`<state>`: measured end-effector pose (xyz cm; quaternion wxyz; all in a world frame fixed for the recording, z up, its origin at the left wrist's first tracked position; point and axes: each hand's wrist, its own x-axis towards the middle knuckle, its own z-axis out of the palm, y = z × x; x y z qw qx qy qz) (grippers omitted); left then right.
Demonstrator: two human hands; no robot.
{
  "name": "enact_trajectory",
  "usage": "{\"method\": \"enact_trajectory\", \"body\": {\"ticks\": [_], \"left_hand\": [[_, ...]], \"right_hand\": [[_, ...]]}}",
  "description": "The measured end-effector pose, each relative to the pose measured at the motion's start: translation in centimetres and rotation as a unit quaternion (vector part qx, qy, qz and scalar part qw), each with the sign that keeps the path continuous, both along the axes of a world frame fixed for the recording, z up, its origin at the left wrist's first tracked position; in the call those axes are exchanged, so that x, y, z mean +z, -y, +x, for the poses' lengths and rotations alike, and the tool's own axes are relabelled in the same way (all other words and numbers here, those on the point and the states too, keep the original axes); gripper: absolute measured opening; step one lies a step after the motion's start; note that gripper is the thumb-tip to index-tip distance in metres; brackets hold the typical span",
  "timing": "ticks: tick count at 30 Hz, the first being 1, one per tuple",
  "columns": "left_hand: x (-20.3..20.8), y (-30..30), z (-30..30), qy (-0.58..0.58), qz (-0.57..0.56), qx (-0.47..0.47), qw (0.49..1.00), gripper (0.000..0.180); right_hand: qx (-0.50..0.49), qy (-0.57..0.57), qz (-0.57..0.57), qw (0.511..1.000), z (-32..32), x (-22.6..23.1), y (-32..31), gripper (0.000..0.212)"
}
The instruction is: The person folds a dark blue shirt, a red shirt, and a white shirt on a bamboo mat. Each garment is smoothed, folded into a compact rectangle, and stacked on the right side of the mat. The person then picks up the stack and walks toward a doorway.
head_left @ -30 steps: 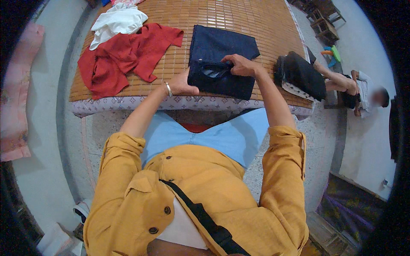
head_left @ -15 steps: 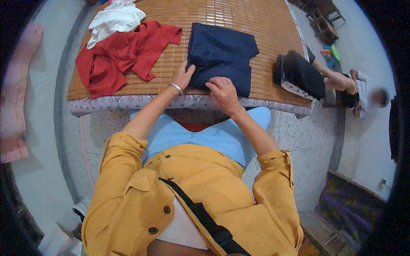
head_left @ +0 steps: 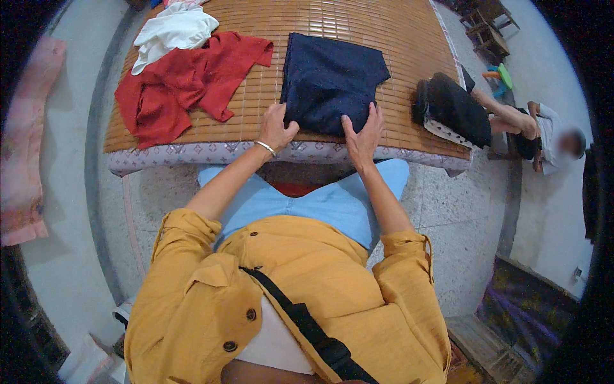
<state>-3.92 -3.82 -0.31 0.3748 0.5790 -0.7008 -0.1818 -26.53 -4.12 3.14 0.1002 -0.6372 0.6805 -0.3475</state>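
Observation:
A navy garment [head_left: 329,80], folded flat into a compact shape that looks like trousers, lies in front of me on the table. My left hand [head_left: 278,130] rests at its near left corner, thumb apart from the fingers, a bracelet on the wrist. At the near right corner is my right hand [head_left: 364,134], thumb and fingers spread and touching the cloth. Part of the near edge is hidden by my hands. Left of the navy garment lies a crumpled red garment [head_left: 169,89], with a white garment [head_left: 176,35] behind it.
A bamboo mat [head_left: 249,131] covers the table, over a patterned cloth [head_left: 211,152] hanging at the front edge. Dark folded clothes [head_left: 454,105] are stacked at the right edge. Beyond them, another person [head_left: 543,131] sits near a wall. Wooden stools [head_left: 486,32] stand at the far right.
My right hand has moved right to the garment's near right corner, and its curled fingers have spread. My left hand has shifted slightly nearer to me along the left corner.

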Motion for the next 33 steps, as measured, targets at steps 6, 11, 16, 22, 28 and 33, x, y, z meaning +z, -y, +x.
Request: {"method": "enact_trajectory", "body": {"ticks": [6, 11, 16, 22, 28, 33], "left_hand": [[0.9, 0.5, 0.7, -0.141, 0.056, 0.033, 0.988, 0.045], [1.4, -1.9, 0.8, -0.045, 0.052, 0.039, 0.997, 0.042], [1.5, -0.9, 0.8, -0.188, 0.128, 0.022, 0.974, 0.034], [0.2, -0.6, 0.6, -0.18, 0.109, 0.107, 0.972, 0.033], [5.3, -1.8, 0.5, 0.029, -0.181, -0.127, 0.975, 0.031], [3.8, 0.1, -1.6, 0.147, -0.188, -0.334, 0.912, 0.034]], "right_hand": [[0.046, -0.039, -0.034, 0.998, -0.6, -0.3, -0.9, 0.065], [-0.033, 0.119, -0.051, 0.991, -0.9, -1.1, -0.5, 0.052], [0.002, 0.168, -0.066, 0.984, -2.0, 0.2, 0.5, 0.031], [0.004, 0.131, -0.041, 0.991, -3.0, -0.9, 1.0, 0.03], [0.13, -0.049, -0.176, 0.975, -1.1, 2.6, -1.2, 0.035], [0.379, -0.116, -0.086, 0.914, 1.3, 1.6, -0.6, 0.052]]}}
